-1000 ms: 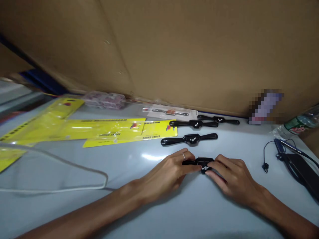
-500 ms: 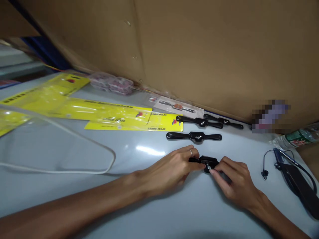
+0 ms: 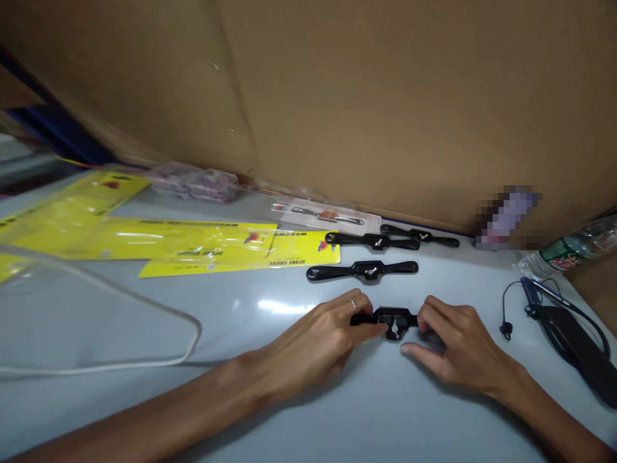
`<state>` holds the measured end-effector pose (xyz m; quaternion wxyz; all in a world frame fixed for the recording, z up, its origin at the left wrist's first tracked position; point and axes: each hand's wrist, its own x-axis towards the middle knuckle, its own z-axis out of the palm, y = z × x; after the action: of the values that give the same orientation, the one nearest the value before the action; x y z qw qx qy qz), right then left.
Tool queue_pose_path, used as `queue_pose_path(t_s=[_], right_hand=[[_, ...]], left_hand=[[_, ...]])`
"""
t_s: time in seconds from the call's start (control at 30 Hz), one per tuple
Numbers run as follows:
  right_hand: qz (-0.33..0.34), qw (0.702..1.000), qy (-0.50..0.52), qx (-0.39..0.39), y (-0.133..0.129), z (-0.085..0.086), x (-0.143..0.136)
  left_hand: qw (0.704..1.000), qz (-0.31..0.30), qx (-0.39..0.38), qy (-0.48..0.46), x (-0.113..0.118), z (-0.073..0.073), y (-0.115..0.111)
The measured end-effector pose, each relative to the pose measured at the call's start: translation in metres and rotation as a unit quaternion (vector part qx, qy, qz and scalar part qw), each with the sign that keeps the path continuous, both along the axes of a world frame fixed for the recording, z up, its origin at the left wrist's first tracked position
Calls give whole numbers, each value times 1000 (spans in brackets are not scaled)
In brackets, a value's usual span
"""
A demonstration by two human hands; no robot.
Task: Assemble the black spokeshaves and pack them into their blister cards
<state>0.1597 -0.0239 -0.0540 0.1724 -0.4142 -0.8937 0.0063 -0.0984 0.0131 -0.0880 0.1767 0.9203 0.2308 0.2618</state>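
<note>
A black spokeshave [image 3: 395, 325] with a silver thumbscrew lies low over the table between my two hands. My left hand [image 3: 337, 325], a ring on one finger, grips its left handle, with a fingertip laid along the middle part by the screw. Curled fingers of my right hand [image 3: 453, 337] are on the right handle and hide its end. The right thumb is spread away from those fingers, below the tool's body and off the screw. Just behind lies another black spokeshave [image 3: 371, 271], with a third spokeshave [image 3: 376, 242] and a fourth spokeshave [image 3: 424, 236] farther back.
Yellow spokeshave packages [image 3: 202, 241] overlap at the left, near a white cable [image 3: 187, 315]. Behind them sit clear plastic boxes [image 3: 197, 183] and a pale blister pack [image 3: 332, 215]. At the right are a neckband earphone [image 3: 573, 334] and a plastic bottle [image 3: 569, 254]. A cardboard wall [image 3: 361, 109] closes the back.
My right thumb and fingers have come off the thumbscrew; the thumb is now apart and the fingers are at the right handle. My left hand keeps its grip. The view has shifted slightly.
</note>
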Motion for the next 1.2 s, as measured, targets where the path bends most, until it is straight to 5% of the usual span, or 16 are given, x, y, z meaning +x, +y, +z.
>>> queue_pose_path(t_s=[0.37,0.63,0.9,1.2], right_hand=[[87,993,-15,75,0,-4,-5],[61,996,-12,70,-1,-9,-14],[-1,991,125,55,2,-5,-8],[102,993,-19,57,0,4,2]], left_hand=[[999,-7,48,19,-1,0,-2],[998,-15,44,36,0,3,-4],[997,-19,62,46,0,5,-6],[997,-23,59,44,2,6,-6]])
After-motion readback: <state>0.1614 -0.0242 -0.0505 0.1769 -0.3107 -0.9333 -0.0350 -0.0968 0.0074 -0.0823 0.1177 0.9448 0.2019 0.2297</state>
